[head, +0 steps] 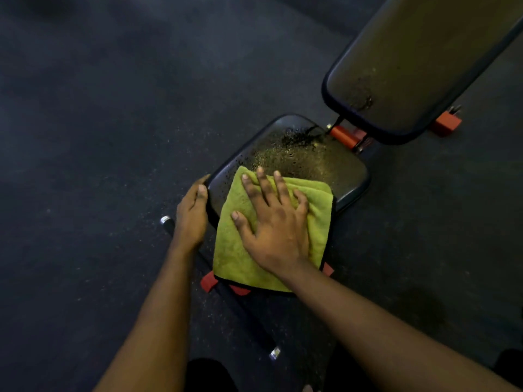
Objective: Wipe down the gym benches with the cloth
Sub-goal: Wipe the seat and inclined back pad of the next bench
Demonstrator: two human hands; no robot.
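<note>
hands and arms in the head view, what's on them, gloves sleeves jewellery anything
No gloves on the left hand or right hand, and no rings, watch or wristbands show. The left forearm and right forearm are bare to the frame edge, with no sleeves in view. Fingernails look short and unpainted.

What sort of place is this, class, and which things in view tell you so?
Probably a gym: a padded bench seat and separate back pad with red frame parts, standing on dark speckled rubber-like flooring.
</note>
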